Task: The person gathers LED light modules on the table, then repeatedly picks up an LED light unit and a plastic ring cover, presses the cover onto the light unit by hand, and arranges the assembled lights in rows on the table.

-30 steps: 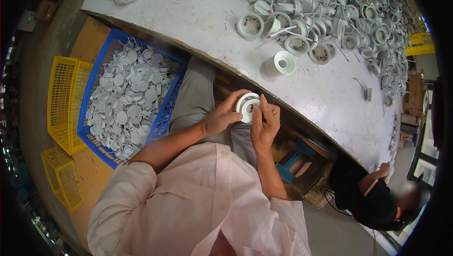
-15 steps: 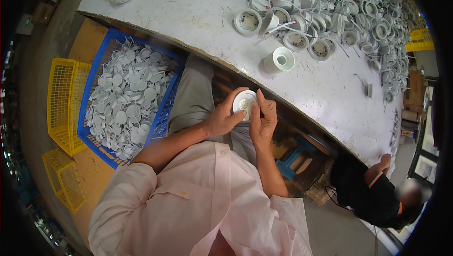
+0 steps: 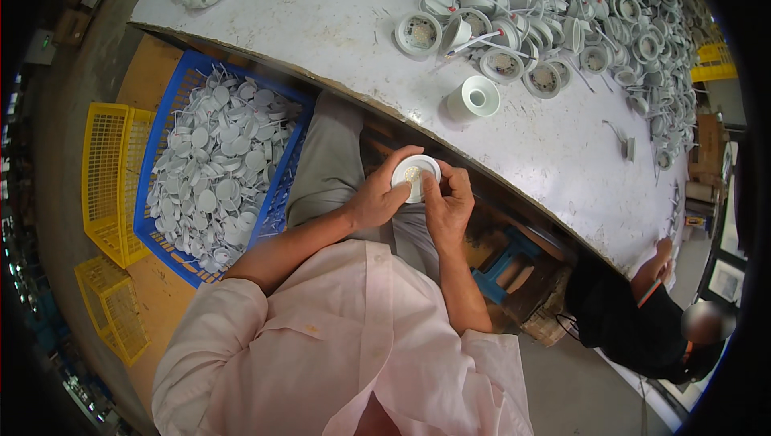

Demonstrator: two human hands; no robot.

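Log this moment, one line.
left hand: holding white round housing; right hand: on same housing; white cup: on table; blue basket: heaped with white discs

And here's the shirt, pale pink, filling the space below the fingers! Straight down from them runs a stitched button placket, with a pale round button near its top. Below and left of the fingers, there's a patch pocket, a small yellowish mark at its edge. Far lower left, a loose, creased left sleeve; lower right, the right sleeve, matching pink! And just left of the fingers, grey trousers, softly wrinkled.
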